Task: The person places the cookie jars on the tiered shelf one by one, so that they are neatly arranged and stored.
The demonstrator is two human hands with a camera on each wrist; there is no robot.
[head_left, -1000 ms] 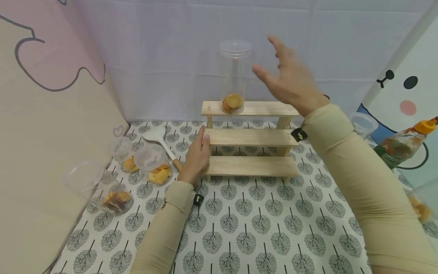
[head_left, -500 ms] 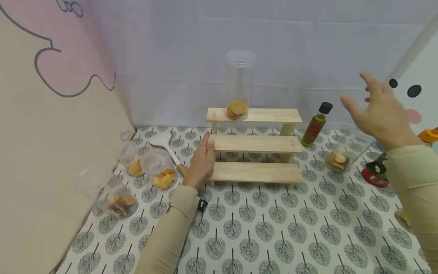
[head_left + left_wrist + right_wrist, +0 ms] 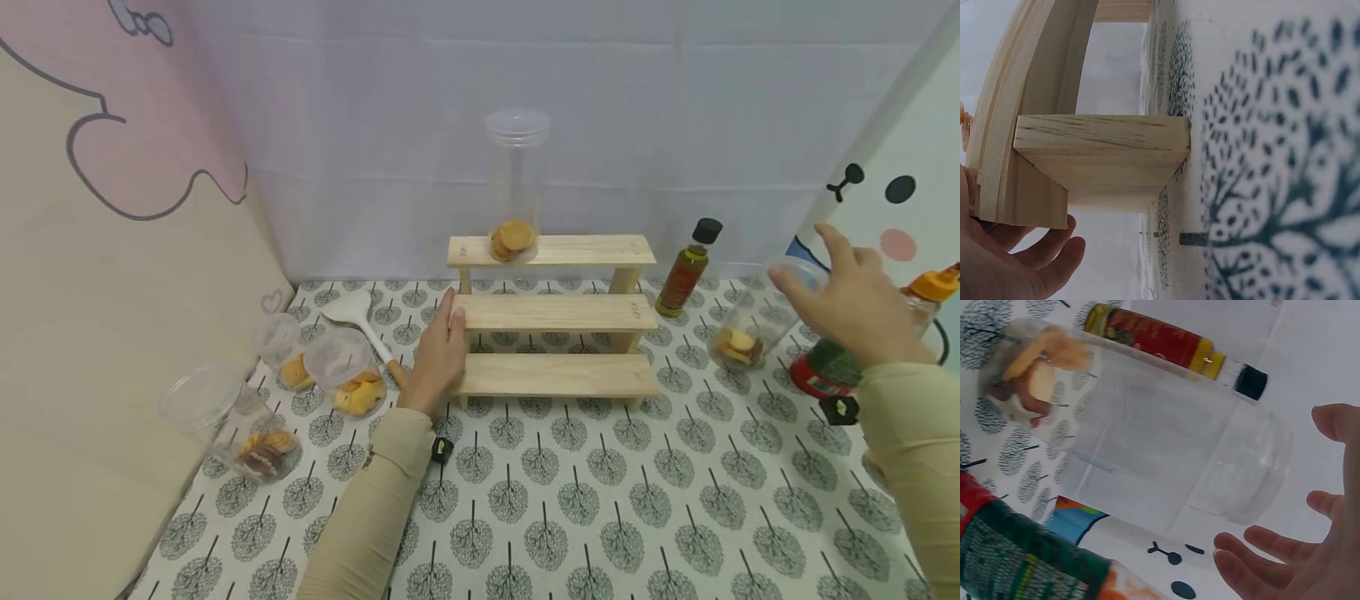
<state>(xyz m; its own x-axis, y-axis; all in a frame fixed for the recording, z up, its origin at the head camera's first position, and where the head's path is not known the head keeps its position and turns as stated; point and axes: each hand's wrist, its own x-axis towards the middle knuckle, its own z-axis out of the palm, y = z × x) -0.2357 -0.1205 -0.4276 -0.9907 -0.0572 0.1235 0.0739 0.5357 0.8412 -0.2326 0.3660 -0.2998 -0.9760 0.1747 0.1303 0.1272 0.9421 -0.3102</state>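
Observation:
A three-tier wooden shelf (image 3: 555, 312) stands on the patterned cloth. My left hand (image 3: 435, 354) holds the left end of its middle board, fingers curled round the edge of the wood (image 3: 1038, 187) in the left wrist view. A tall clear lidded jar (image 3: 513, 187) with a few cookies stands on the top board. At the right, my right hand (image 3: 862, 308) hovers by the lid end of another tall clear jar (image 3: 757, 312), with thumb and fingers spread. In the right wrist view, cookies lie at the bottom of that jar (image 3: 1160, 431), and the hand is apart from it.
An oil bottle (image 3: 682, 279) with a black cap stands right of the shelf. Partly behind my right hand is a sauce bottle (image 3: 821, 367) with a yellow cap. At the left are several clear cookie jars (image 3: 341, 358) and a white spatula (image 3: 356, 312).
My right hand has left the jar on the top board and moved right and down to the right-hand jar. My left hand stays on the shelf.

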